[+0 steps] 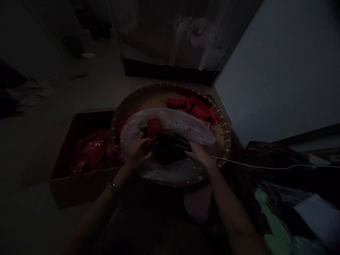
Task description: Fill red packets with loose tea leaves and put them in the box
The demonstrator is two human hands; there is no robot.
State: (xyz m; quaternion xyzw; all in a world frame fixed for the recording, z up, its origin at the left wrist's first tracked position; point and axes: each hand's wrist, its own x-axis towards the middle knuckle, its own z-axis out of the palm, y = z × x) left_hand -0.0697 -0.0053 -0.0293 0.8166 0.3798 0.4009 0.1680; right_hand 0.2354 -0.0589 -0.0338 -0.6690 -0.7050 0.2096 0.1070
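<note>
The room is very dark. A round woven basket tray (224,136) lies in front of me with a clear plastic bag (183,124) spread over it. Red paper pieces (198,108) lie at the tray's far side, and one red piece (154,125) sits on the bag. My left hand (136,152) is curled on a small reddish-purple thing at the bag's middle. My right hand (199,152) grips a dark thing (170,148) between the two hands; I cannot make out what it is.
An open cardboard box (63,177) with red items stands left of the tray. A white cord (265,166) runs right from the tray. Dark bags and green and white material (276,226) lie at the lower right. A pale wall rises at right, a dark cabinet behind.
</note>
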